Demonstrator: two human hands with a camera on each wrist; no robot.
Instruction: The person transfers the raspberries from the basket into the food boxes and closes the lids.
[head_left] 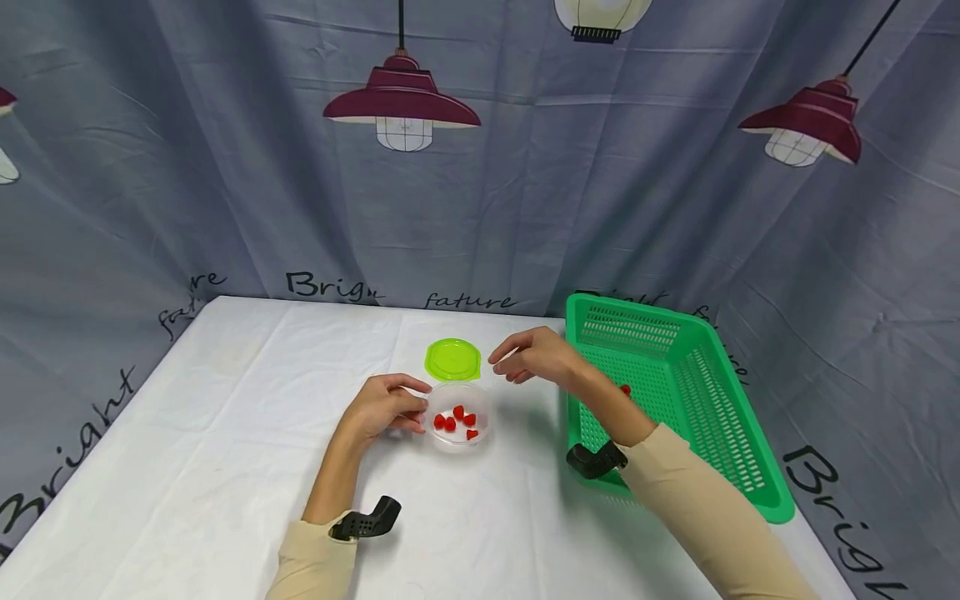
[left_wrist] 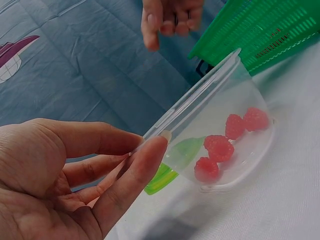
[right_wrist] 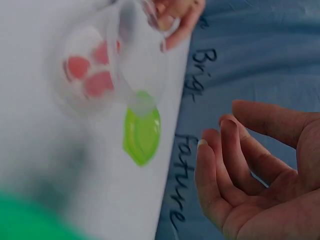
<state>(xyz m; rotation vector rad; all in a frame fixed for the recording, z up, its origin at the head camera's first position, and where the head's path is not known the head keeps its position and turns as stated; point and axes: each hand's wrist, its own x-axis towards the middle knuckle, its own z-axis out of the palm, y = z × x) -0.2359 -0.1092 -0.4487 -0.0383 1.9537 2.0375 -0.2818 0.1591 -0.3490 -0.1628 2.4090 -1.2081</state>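
Observation:
My left hand (head_left: pixel 382 408) pinches the rim of a round clear plastic bowl (head_left: pixel 456 447) at its left side. Several red raspberries (left_wrist: pixel 220 148) lie on the bottom of the bowl, seen through its wall in the left wrist view. My right hand (head_left: pixel 540 354) hangs in the air to the right of the bowl, between it and the green basket (head_left: pixel 637 305). Its fingers are loosely bent, with nothing held between them in the right wrist view. Just behind the bowl, a bright green lid (head_left: pixel 453 359) lies flat on the table.
The perforated basket stands on the right of the white-clothed table (head_left: pixel 225 417), beneath my right forearm. A red berry (head_left: pixel 626 389) shows inside it, partly covered by the arm. A grey curtain (head_left: pixel 487 208) with printed lamps hangs behind the table's far edge.

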